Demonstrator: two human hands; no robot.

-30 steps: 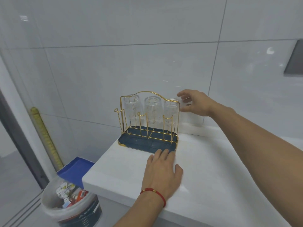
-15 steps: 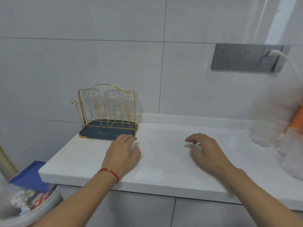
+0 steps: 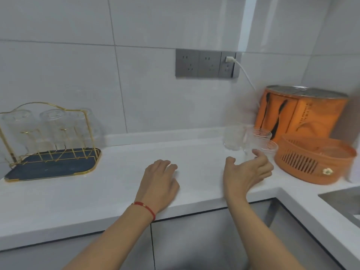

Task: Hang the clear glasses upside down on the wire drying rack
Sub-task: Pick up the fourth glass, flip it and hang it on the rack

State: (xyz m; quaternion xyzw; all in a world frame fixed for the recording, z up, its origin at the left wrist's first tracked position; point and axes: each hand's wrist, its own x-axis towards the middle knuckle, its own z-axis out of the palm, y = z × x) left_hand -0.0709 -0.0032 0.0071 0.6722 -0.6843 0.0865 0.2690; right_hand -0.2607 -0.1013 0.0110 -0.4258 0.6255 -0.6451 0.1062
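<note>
The gold wire drying rack [image 3: 86,131] with a dark blue tray stands at the far left of the white counter. Three clear ribbed glasses [image 3: 51,125] hang upside down on its back row. More clear glasses [image 3: 233,138] stand upright at the right, in front of an orange tin. My left hand [image 3: 159,182] rests palm down on the counter with a red string on the wrist. My right hand [image 3: 246,170] is open, fingers spread, just short of the upright glasses and touching none of them.
An orange slotted basket [image 3: 313,160] sits on the counter right of the glasses, with a tall orange tin [image 3: 303,112] behind it. A grey socket strip [image 3: 206,64] with a white cable is on the tiled wall. A sink edge [image 3: 341,199] shows at lower right.
The view has swung right, away from the rack. My right hand left the rack's right side and moved across the counter toward the upright glasses. My left hand slid right along the counter.
</note>
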